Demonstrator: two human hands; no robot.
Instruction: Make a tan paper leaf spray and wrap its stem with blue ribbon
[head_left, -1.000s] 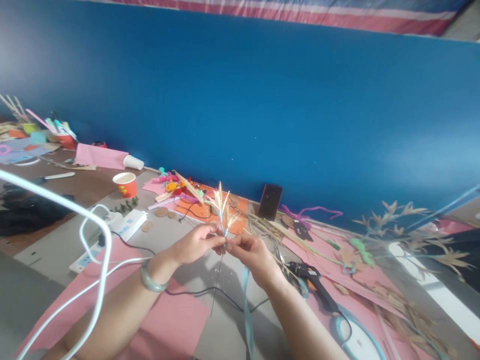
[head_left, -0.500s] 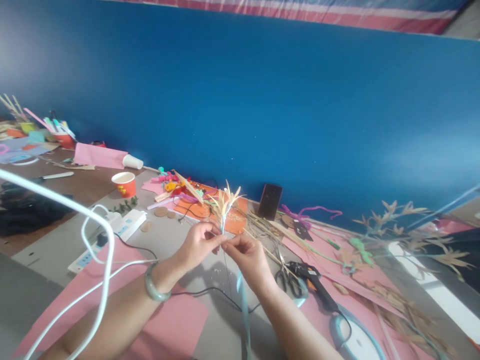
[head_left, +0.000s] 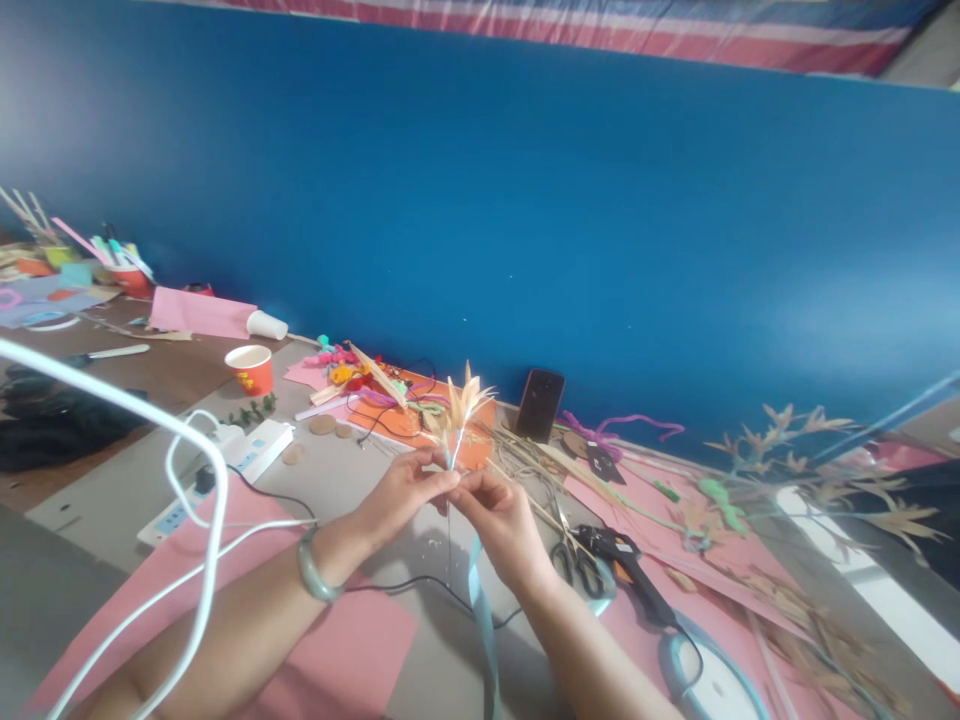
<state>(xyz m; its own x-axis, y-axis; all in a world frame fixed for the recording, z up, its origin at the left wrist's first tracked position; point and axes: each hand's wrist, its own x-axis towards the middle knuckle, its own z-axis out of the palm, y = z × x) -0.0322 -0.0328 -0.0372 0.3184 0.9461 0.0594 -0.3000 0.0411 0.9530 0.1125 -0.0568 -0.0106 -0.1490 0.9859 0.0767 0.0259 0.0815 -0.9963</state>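
Between my hands a small artificial flower [head_left: 466, 400] with pale yellow, pointed petals stands upright on a thin wire stem [head_left: 449, 540]. My left hand [head_left: 409, 492], with a bangle at its wrist, pinches the stem just under the petals. Close beside it, my right hand [head_left: 495, 515] is closed, its thumb and fingertips on a light blue ribbon-like tape [head_left: 484, 610] at the stem. The tape hangs down below my right hand. The fingers hide where tape and stem meet.
Scissors [head_left: 577, 565] and a black glue gun [head_left: 630, 570] lie right of my hands. A phone [head_left: 539, 404] leans on the blue wall. Left are a paper cup [head_left: 250, 371], a power strip [head_left: 225, 475] and a white cable [head_left: 214, 540]. Finished-looking flower sprays [head_left: 795, 440] stand at right.
The flower has turned and tilted slightly to the right on its stem. Both hands keep their grip, my left moving slightly right. The hanging tape has shifted and shows more of its flat side.
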